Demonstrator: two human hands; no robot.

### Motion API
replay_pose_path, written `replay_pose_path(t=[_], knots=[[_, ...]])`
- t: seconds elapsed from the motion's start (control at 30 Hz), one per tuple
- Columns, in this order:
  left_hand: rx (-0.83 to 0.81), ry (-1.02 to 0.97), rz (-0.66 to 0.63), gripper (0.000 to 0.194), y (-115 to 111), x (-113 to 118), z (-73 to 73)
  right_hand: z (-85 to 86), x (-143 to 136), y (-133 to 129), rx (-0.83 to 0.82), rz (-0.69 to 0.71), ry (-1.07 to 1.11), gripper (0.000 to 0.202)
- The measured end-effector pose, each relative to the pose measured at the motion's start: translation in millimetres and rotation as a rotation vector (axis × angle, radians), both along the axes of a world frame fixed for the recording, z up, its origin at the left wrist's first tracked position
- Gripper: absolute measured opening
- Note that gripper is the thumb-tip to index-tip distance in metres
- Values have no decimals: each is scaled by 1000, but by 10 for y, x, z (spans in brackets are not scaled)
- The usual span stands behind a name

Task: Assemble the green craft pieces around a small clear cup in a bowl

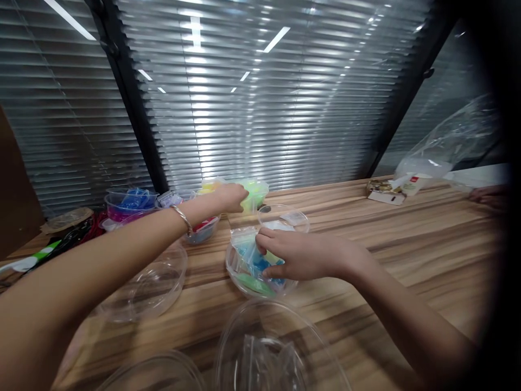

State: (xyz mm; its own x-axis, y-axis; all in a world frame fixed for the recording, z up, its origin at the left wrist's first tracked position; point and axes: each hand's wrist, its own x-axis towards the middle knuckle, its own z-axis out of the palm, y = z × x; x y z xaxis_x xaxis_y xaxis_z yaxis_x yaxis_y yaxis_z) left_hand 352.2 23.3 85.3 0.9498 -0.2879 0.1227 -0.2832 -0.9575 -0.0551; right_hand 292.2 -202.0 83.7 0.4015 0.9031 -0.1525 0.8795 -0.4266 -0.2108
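Seemingly, the right hand (285, 252) touches bags (246, 247) in a clear container (230, 270).

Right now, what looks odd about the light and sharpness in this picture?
In the head view, white streaks of glare cross the blinds; a curved blackness swallows the head view's right edge; also in the head view, the dark window post leans, perhaps from camera tilt or lens stretch, and the left hand looks soft, its fingertips hard to make out.
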Motion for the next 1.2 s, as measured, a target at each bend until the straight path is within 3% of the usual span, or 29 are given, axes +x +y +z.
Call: replay_pose_path(t=[0.1,0.17,0.27,0.33,0.43,0.5,0.63,0.77,0.9,0.97,1.07,1.2], knots=[[-115,-130,10,25,54,-151,245,-7,100,-14,2,12,79,25],[-441,-196,10,25,41,-321,312,-32,155,-4,14,0,115,30],[-958,-29,4,22,-42,-617,220,-74,226,26,53,-34,140,34],[-1043,126,4,20,-113,-789,65,-73,287,25,58,-6,187,42],[-927,360,17,16,-204,-948,-172,5,428,-80,67,139,330,43],[-845,392,48,17,-252,-995,-264,86,552,-225,79,207,425,41],[-626,272,26,15,-326,-1039,-309,137,781,-507,76,-2,362,54],[-520,179,-60,39,-356,-1092,-359,-86,869,-473,-115,-192,166,67],[-293,44,-185,18,-372,-1143,-418,-303,891,-268,-100,-189,-28,35],[-180,29,-221,27,-386,-1168,-411,-305,912,-234,-46,-151,-40,22],[-106,158,-247,41,-403,-1211,-340,-197,947,-306,49,-147,-109,20],[-23,405,-231,89,-380,-1245,-234,13,945,-482,159,-208,-271,24]])
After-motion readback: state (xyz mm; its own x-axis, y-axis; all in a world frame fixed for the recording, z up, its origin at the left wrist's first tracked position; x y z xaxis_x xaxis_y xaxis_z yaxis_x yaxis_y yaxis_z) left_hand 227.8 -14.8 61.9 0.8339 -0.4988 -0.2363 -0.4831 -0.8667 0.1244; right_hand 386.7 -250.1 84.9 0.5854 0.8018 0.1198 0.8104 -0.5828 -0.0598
